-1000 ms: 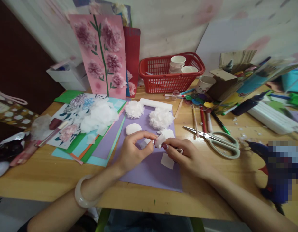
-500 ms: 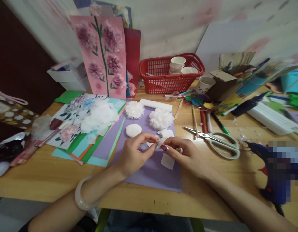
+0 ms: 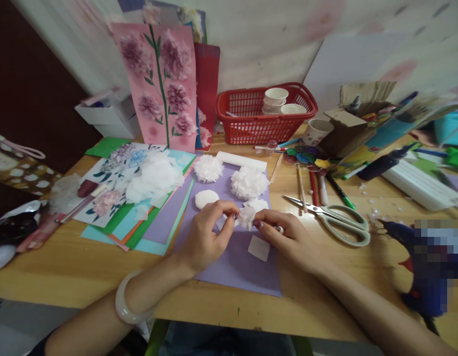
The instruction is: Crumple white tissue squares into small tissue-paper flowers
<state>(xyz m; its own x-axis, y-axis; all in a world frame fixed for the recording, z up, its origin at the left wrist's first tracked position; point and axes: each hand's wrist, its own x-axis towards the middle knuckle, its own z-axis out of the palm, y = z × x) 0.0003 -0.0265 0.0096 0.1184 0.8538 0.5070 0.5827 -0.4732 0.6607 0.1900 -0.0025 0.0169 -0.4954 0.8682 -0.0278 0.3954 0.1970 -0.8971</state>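
Note:
My right hand (image 3: 286,236) pinches a small ruffled piece of white tissue paper (image 3: 246,217) between thumb and fingers. A small white end (image 3: 279,229) also shows between its fingers; what it belongs to is hidden. Just left of the tissue, my left hand (image 3: 208,237) has thumb and forefinger tips together, and I cannot make out anything between them. Both hands are over a purple sheet (image 3: 236,269). On it are two fluffy white paper flowers (image 3: 249,182), a white paper disc (image 3: 206,199), a white roll (image 3: 242,160) and a white paper square (image 3: 258,247).
Scissors (image 3: 335,220) lie right of the sheet, with a blue glue gun (image 3: 418,267) farther right. Coloured papers (image 3: 158,230) and a heap of white tissue (image 3: 155,175) lie left. A red basket (image 3: 266,129) with paper cups stands behind, beside a pink flower picture (image 3: 140,89).
My left fingertips have drawn slightly left, off the white tissue. That piece was narrow and folded between both hands; now it shows wider and ruffled in my right hand.

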